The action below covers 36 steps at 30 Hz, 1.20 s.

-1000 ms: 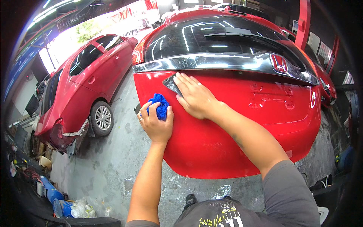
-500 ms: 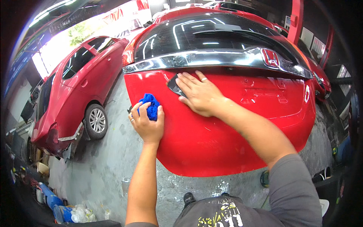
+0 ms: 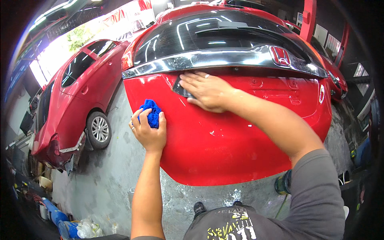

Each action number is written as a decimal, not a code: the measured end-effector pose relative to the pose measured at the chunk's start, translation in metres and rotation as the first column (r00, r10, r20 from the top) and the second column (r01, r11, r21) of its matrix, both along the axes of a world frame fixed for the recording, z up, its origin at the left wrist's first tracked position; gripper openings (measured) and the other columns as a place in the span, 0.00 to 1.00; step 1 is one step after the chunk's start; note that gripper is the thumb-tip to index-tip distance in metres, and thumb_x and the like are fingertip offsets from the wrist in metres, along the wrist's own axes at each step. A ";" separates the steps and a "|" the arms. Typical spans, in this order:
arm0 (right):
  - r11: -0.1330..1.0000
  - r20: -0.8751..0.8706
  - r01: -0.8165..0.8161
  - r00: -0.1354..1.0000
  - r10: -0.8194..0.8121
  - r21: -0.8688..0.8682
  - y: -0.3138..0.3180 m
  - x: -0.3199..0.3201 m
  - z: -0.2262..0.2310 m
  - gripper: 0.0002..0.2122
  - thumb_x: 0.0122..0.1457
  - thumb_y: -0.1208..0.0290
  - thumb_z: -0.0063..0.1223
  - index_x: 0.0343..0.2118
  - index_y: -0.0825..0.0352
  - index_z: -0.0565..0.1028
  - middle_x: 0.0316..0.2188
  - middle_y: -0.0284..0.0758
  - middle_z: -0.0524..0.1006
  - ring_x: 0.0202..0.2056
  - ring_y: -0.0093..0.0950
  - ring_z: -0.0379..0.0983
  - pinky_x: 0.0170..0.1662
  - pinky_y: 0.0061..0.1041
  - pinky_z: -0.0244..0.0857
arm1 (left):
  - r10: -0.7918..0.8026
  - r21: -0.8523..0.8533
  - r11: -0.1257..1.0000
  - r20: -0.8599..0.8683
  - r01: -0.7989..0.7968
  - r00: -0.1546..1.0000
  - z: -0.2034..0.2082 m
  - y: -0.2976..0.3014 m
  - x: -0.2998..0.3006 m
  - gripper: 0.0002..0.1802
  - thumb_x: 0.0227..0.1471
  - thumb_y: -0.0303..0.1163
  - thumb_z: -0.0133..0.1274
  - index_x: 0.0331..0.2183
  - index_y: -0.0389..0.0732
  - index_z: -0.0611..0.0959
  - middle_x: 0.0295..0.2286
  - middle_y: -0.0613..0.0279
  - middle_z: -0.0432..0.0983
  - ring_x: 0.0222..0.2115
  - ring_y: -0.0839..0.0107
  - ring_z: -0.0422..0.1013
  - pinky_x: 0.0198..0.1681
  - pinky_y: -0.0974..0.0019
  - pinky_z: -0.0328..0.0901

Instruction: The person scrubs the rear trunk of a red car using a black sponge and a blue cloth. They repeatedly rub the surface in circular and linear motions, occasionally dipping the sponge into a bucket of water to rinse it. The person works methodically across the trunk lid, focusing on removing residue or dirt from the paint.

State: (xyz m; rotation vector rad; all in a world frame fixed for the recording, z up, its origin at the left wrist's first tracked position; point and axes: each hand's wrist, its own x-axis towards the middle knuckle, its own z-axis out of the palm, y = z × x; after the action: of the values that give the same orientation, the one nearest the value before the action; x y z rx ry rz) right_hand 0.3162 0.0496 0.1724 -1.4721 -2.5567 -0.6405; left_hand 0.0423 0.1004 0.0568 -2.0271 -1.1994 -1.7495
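A red car tailgate (image 3: 224,148) with a glossy lower panel stands in front of me. My left hand (image 3: 149,130) curls around a bunched blue cloth (image 3: 153,113), at the panel's left edge. Higher up, just under the chrome trim (image 3: 192,61), my right hand (image 3: 206,92) lies flat with its fingers together. Beneath its fingers and palm is a dark sheet (image 3: 179,89) that looks like sandpaper, pressed against the paint; most of it is covered by the hand. Small white marks (image 3: 216,133) show on the paint lower down.
Another red car (image 3: 76,96), with its rear bumper off, stands to the left. A dark round container (image 3: 283,183) is on the grey floor near my right arm. Blue containers (image 3: 56,212) and a plastic bag (image 3: 89,229) lie lower left. A red post (image 3: 307,20) rises at the far right.
My right hand and the dark sheet have slid slightly up the panel toward the chrome trim. My left hand keeps the blue cloth at the edge. The whole view has shifted a little.
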 end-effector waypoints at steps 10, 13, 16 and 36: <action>0.986 -0.057 0.160 0.985 -0.162 -0.038 -0.071 0.053 -0.011 0.33 0.76 0.57 0.51 0.75 0.76 0.62 0.79 0.56 0.56 0.81 0.50 0.49 0.83 0.48 0.40 | 0.042 0.006 0.999 0.017 -0.042 0.999 0.004 -0.003 -0.002 0.20 0.53 0.42 0.72 0.44 0.46 0.86 0.50 0.52 0.79 0.52 0.45 0.73 0.60 0.43 0.65; 0.981 -0.071 0.186 0.981 -0.182 0.055 -0.040 0.014 -0.022 0.33 0.79 0.51 0.44 0.75 0.74 0.62 0.78 0.55 0.59 0.80 0.49 0.52 0.82 0.49 0.43 | -0.008 0.028 1.000 -0.004 0.008 1.000 0.002 0.000 -0.002 0.20 0.53 0.41 0.72 0.45 0.45 0.86 0.50 0.51 0.79 0.52 0.45 0.74 0.61 0.43 0.65; 0.978 -0.146 0.177 0.976 -0.160 0.112 -0.073 0.025 -0.038 0.33 0.79 0.49 0.42 0.76 0.70 0.63 0.77 0.55 0.60 0.79 0.50 0.54 0.81 0.52 0.45 | -0.001 0.033 0.999 -0.024 0.002 1.000 0.005 -0.003 -0.006 0.20 0.54 0.41 0.72 0.45 0.44 0.85 0.49 0.50 0.79 0.53 0.47 0.75 0.61 0.43 0.64; 0.829 -0.336 0.521 0.832 -0.441 0.203 -0.093 0.024 -0.059 0.29 0.81 0.54 0.40 0.74 0.73 0.65 0.76 0.55 0.63 0.78 0.50 0.56 0.79 0.54 0.49 | -0.059 0.011 0.998 0.000 0.059 0.998 0.000 -0.001 -0.003 0.20 0.56 0.42 0.73 0.45 0.44 0.86 0.50 0.52 0.79 0.54 0.49 0.74 0.62 0.44 0.64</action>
State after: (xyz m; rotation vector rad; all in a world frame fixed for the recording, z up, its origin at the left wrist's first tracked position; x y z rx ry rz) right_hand 0.3400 -0.0438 0.1139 -1.9543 -1.7880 -0.7596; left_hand 0.0388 0.0990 0.0570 -2.0766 -1.1380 -1.7789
